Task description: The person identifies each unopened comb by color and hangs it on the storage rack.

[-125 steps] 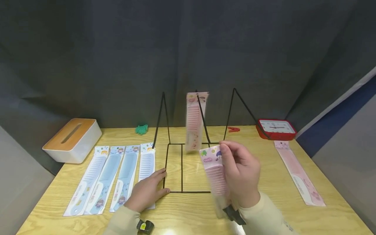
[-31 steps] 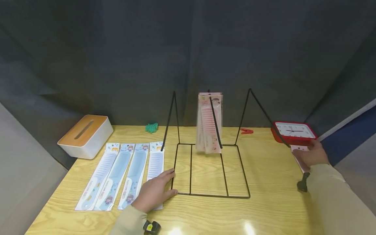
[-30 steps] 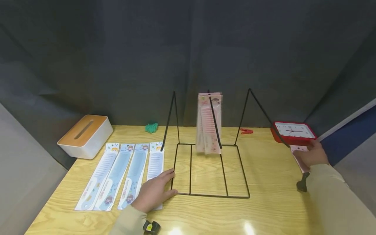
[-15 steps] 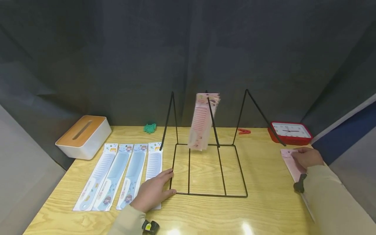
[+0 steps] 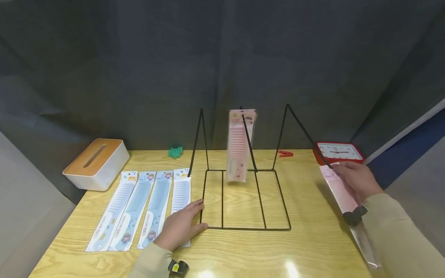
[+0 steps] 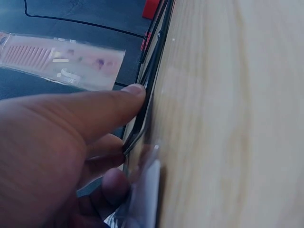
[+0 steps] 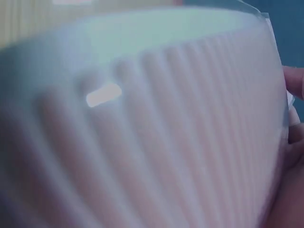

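My right hand pinches the upper end of a pink packaged comb at the table's right. The comb hangs slanting, its lower part partly behind the wrist strap and sleeve; its teeth fill the right wrist view, blurred. Thumb and fingers of my left hand rest on the front-left corner of a black wire rack. More pink packaged combs hang overlapped on the rack's middle prong. Several blue packaged combs lie in a row to the left, the rightmost partly under my left hand.
A white tissue box with a wooden lid stands at the back left. Behind the rack lie a green tangled item and a red clip. A red clock stands at the back right, near the rack's right prong.
My right hand first let a pink comb go onto the middle prong, then took hold of the last pink comb on the right and lifted it leftward. The left hand stayed on the rack.
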### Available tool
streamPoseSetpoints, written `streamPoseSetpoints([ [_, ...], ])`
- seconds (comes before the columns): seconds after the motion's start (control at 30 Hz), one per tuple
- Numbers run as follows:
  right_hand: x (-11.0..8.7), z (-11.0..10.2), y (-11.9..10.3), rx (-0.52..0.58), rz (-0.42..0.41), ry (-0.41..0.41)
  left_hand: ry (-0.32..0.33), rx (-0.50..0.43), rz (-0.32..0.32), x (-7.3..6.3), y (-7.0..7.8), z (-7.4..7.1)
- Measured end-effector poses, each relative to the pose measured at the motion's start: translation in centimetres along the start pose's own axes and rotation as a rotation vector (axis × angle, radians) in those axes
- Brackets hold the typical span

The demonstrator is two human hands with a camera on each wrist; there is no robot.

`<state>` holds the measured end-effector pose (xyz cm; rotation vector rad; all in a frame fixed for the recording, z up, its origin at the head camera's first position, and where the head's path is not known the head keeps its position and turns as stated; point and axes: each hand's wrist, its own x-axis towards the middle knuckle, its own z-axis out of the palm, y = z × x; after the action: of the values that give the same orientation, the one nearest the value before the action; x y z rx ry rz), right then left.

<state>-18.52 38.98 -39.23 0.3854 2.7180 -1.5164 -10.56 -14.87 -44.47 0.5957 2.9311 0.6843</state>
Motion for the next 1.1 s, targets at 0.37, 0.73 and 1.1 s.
streamPoseSetpoints([
  [0.37, -8.6, 6.7, -9.0, 0.016, -0.143, 0.121, -0.01, -0.003, -0.008, 0.0, 0.0, 0.2],
  [0.73, -16.2, 13.6, -15.3, 0.352, -0.466, 0.207, -0.016, -0.012, -0.031, -0.1, 0.1, -0.2],
  [1.1, -19.0, 16.4, -18.6, 0.683, -0.761, 0.242, -0.007, -0.006, -0.012, 0.2, 0.2, -0.2],
])
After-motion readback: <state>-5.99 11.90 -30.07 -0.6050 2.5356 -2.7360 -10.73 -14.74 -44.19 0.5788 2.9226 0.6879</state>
